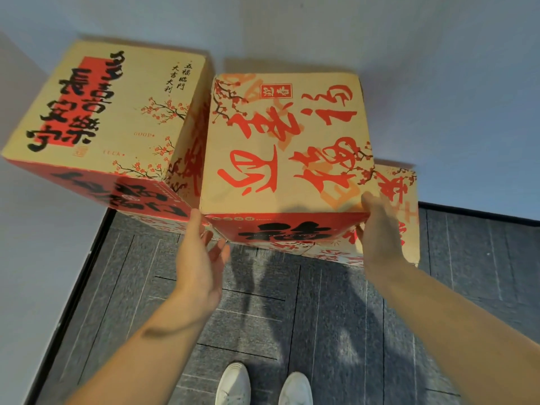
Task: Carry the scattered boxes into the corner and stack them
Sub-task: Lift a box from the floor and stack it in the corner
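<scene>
In the corner where the pale wall (438, 83) meets the dark carpeted floor (321, 317), the left box (102, 112) stands highest in view, its tan top printed with black characters over a red band. Just right of its front corner, the person's left grip (201, 258) is open, its fingers straight and its palm turned toward the centre box (286, 141), with the fingertips at that box's lower left corner. The centre box, tan with red characters and plum blossom, sits close beside the left box and on top of other printed cartons. The right grip (380, 235) holds its front right corner, thumb on the top edge and fingers hidden round the side. Behind that grip, the lower right box (406, 200) stands against the wall. Two white shoes (233, 384) stand on the floor below.
</scene>
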`<act>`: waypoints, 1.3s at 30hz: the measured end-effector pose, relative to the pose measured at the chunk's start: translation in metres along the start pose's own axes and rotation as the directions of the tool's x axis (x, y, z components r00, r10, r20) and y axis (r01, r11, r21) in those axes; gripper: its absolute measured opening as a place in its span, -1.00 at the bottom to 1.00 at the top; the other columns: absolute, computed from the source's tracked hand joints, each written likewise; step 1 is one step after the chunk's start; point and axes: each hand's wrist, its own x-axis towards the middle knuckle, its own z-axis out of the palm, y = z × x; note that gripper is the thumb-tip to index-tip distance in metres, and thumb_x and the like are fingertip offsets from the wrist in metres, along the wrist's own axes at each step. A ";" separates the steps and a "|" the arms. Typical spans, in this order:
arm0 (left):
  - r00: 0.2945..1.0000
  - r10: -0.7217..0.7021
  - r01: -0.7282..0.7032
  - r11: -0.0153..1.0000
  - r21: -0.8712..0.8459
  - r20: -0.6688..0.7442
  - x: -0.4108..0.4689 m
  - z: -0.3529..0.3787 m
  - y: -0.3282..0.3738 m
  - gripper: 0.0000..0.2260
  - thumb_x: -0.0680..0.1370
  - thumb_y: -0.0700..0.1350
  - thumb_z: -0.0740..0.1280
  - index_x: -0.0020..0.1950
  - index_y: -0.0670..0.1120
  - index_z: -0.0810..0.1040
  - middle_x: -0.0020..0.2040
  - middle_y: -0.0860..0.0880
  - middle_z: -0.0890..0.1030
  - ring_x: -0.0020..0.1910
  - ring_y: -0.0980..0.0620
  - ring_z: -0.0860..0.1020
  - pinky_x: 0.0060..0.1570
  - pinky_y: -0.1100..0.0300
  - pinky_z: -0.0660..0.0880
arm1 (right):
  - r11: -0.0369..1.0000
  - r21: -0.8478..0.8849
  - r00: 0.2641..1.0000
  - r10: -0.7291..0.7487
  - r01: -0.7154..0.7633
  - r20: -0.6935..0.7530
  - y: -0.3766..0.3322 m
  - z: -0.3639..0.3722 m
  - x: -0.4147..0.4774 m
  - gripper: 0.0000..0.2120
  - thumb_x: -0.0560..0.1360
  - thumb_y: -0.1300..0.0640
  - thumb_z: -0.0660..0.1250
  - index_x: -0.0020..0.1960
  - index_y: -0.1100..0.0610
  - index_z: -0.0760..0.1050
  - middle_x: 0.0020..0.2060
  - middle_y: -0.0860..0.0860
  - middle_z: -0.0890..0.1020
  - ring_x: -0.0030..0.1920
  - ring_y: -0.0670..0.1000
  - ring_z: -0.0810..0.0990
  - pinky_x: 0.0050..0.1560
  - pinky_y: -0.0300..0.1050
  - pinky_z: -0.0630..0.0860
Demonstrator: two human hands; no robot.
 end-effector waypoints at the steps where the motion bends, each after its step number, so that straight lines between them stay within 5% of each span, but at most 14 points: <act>1: 0.999 -0.004 0.005 0.999 -0.042 0.037 0.000 0.001 0.001 -0.76 0.68 0.18 0.29 0.14 0.03 0.56 0.01 0.03 0.56 -0.09 0.07 0.54 -0.16 0.22 0.48 | 1.000 -0.029 1.000 -0.009 0.008 -0.007 0.004 0.003 -0.002 -0.60 0.73 -0.01 0.12 0.52 0.09 0.34 0.24 -0.03 0.52 0.21 -0.05 0.51 -0.01 -0.17 0.48; 5: 1.000 0.023 -0.022 0.997 -0.068 0.015 0.003 0.009 0.015 -0.86 0.71 0.01 0.31 0.12 -0.01 0.62 -0.10 0.08 0.68 -0.06 0.13 0.62 -0.04 0.25 0.48 | 1.000 -0.012 1.000 0.017 -0.017 0.000 0.010 0.017 -0.018 -0.34 0.57 -0.22 0.22 0.63 -0.11 0.21 0.50 -0.05 0.43 0.49 0.05 0.41 0.49 0.23 0.40; 8: 0.998 0.058 -0.058 0.998 -0.038 0.003 0.007 0.012 0.030 -0.83 0.72 -0.03 0.30 0.18 -0.07 0.63 -0.12 0.09 0.74 -0.08 0.15 0.64 -0.04 0.26 0.50 | 0.999 -0.019 0.999 0.027 -0.027 0.019 0.012 0.026 -0.023 -0.35 0.49 -0.28 0.17 0.55 -0.15 0.31 0.43 -0.10 0.50 0.46 0.04 0.45 0.50 0.24 0.40; 17: 0.991 0.133 -0.134 0.990 0.048 0.031 0.015 0.016 0.040 -0.76 0.71 -0.04 0.32 0.33 -0.11 0.56 0.11 0.04 0.71 0.08 0.16 0.65 0.44 0.12 0.46 | 1.000 -0.002 1.000 0.028 -0.028 0.014 0.010 0.048 -0.019 -0.58 0.68 -0.18 0.09 0.52 -0.18 0.25 0.35 -0.04 0.53 0.31 0.03 0.54 0.38 0.18 0.52; 19: 0.991 0.133 -0.135 0.990 0.047 0.033 0.016 0.016 0.040 -0.86 0.70 -0.04 0.32 0.20 -0.06 0.57 0.04 0.05 0.71 0.02 0.17 0.65 0.42 0.12 0.48 | 0.999 0.000 0.999 0.034 -0.034 -0.001 0.009 0.049 -0.019 -0.58 0.57 -0.23 0.10 0.42 -0.27 0.26 0.39 -0.06 0.51 0.39 0.05 0.50 0.44 0.23 0.47; 21: 0.990 0.135 -0.136 0.990 0.044 0.029 0.018 0.016 0.039 -0.89 0.70 -0.05 0.33 0.18 -0.05 0.56 0.07 0.03 0.71 0.03 0.13 0.66 0.39 0.12 0.51 | 1.000 0.004 1.000 0.028 -0.028 -0.009 0.009 0.049 -0.017 -0.48 0.57 -0.24 0.09 0.52 -0.24 0.25 0.44 -0.05 0.48 0.45 0.06 0.46 0.47 0.25 0.44; 25: 0.992 0.115 -0.117 0.992 0.039 0.048 0.024 0.016 0.036 -0.64 0.68 0.01 0.36 0.42 -0.13 0.52 0.01 0.02 0.72 0.09 0.05 0.65 0.22 0.16 0.54 | 0.999 -0.039 1.000 0.013 -0.014 -0.005 0.011 0.049 -0.016 -0.42 0.62 -0.22 0.06 0.61 -0.14 0.20 0.46 -0.03 0.47 0.45 0.06 0.45 0.48 0.26 0.42; 31: 0.995 0.099 -0.101 0.993 0.065 0.021 0.034 0.015 0.031 -0.46 0.63 0.08 0.42 0.54 -0.10 0.39 -0.04 0.01 0.66 0.04 0.01 0.65 -0.09 0.16 0.57 | 0.999 -0.028 1.000 0.022 -0.022 0.007 0.012 0.046 -0.015 -0.50 0.51 -0.28 0.07 0.44 -0.26 0.29 0.41 -0.11 0.49 0.45 0.02 0.45 0.48 0.25 0.42; 39: 0.996 0.089 -0.091 0.990 0.104 0.026 0.033 0.015 0.024 -0.61 0.68 0.07 0.34 0.46 -0.04 0.40 -0.06 -0.05 0.64 0.03 -0.05 0.64 -0.03 0.09 0.56 | 0.999 -0.039 1.000 0.027 -0.026 0.017 0.017 0.045 -0.017 -0.32 0.53 -0.31 0.07 0.63 -0.20 0.16 0.54 -0.14 0.39 0.55 0.00 0.36 0.58 0.21 0.29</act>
